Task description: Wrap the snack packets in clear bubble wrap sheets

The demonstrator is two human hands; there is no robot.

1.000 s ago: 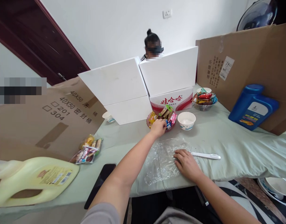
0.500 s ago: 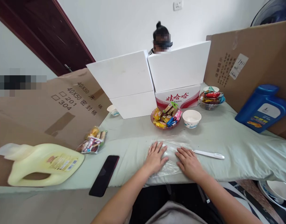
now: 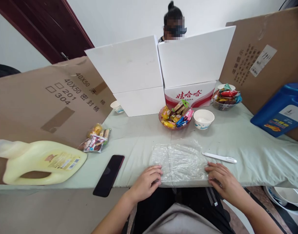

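A clear plastic bag (image 3: 179,162) lies flattened and wrinkled near the table's front edge. At its left side rests my left hand (image 3: 147,178), fingers loosely bent and apart from the thumb. My right hand (image 3: 220,178) is at the bag's right side, its fingers spread and slightly curled. Neither hand grips anything. Just beyond my right hand lies a white utility knife (image 3: 219,157). Behind the bag stand a reddish glass bowl (image 3: 162,126) of wrapped snacks and a white paper bowl (image 3: 204,119).
A phone (image 3: 108,175), a bag of snacks (image 3: 96,139) and a yellow jug (image 3: 44,162) are on the left. On the right are a blue bottle (image 3: 280,110) and another snack bowl (image 3: 225,105). White boards (image 3: 136,74) and cardboard (image 3: 61,104) surround the table. A person (image 3: 173,22) sits behind.
Both hands have moved off the middle of the plastic bag, outward and toward me, to its sides. The bag's middle is now uncovered. My view has tilted slightly downward.
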